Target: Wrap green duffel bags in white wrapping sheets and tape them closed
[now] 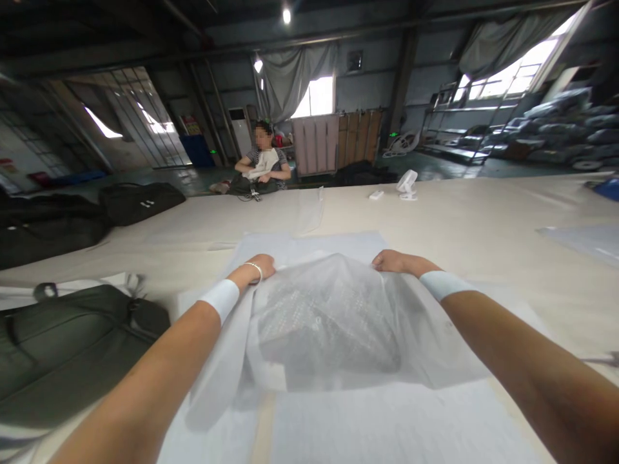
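A translucent plastic bag point(333, 322) with faint print is stretched between my two hands above the table. My left hand point(262, 265) grips its far left edge with curled fingers; a bracelet circles that wrist. At the far right edge, my right hand point(389, 261) pinches the plastic. The bag bulges and wrinkles in the middle, and its near edge hangs over pale sheets point(362, 425) on the table. Whether anything lies inside the bag, I cannot tell.
A dark green bag point(72, 341) lies close on my left, with more dark bags point(140, 203) beyond. Across the table point(459, 212) a person point(264, 164) handles fabric. A small white fan point(407, 185) stands at the far edge. Plastic sheeting point(585, 241) lies right.
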A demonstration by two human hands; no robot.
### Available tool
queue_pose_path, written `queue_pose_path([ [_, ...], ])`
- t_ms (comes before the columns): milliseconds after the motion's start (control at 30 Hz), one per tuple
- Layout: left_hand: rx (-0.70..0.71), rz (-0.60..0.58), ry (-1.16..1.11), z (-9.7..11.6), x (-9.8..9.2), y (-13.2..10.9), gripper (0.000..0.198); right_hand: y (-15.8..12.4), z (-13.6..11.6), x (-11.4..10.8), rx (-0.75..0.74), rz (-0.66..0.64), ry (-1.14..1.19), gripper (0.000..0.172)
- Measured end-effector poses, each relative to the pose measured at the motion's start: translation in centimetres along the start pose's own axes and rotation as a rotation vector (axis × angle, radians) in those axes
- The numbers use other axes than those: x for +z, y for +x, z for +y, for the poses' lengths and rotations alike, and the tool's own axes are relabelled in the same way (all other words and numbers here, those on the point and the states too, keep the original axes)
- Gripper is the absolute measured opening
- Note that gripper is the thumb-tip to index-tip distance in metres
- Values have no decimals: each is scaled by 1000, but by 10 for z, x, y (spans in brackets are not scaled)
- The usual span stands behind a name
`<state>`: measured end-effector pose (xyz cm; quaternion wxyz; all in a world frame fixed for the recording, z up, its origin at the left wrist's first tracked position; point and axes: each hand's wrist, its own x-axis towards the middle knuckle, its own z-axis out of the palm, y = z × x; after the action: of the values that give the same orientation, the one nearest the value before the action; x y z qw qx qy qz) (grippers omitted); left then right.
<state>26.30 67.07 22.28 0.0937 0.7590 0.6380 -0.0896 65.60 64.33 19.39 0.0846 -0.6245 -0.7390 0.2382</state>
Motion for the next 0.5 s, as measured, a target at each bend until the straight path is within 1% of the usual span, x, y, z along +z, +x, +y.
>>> queue_pose_path([
  [67, 42, -102, -39, 0, 12, -1, 20, 1, 6, 6, 28, -103, 178, 18],
  [100, 57, -140, -60, -1, 16, -3, 20, 0, 6, 6, 35, -107, 228, 19],
  [133, 69, -169, -79, -2, 18, -4, 21, -3, 4, 3, 24, -55, 236, 20],
  [167, 77, -189, -96, -3, 20, -5, 22, -10, -1, -1, -10, 57, 204, 21],
  [233, 85, -211, -121, -6, 20, -6, 25, -39, -16, -9, -117, 399, 149, 24],
  [267, 86, -215, -129, -7, 21, -6, 26, -60, -25, -10, -164, 563, 165, 26],
  [300, 87, -217, -136, -9, 21, -5, 26, -86, -35, -6, -192, 689, 228, 29],
  [333, 88, -218, -142, -10, 22, -4, 26, -115, -45, 3, -174, 728, 334, 31],
  [367, 88, -219, -148, -11, 22, -2, 27, -145, -54, 19, -124, 658, 477, 33],
  [400, 90, -220, -156, -11, 23, -1, 28, -174, -61, 41, -62, 528, 658, 38],
  [433, 94, -222, -165, -11, 24, 0, 28, -200, -66, 69, 35, 362, 854, 45],
  [467, 97, -224, -172, -11, 24, 1, 28, -221, -69, 101, 171, 192, 1040, 48],
  [500, 100, -226, -177, -10, 24, 2, 27, -236, -70, 135, 337, 79, 1201, 47],
])
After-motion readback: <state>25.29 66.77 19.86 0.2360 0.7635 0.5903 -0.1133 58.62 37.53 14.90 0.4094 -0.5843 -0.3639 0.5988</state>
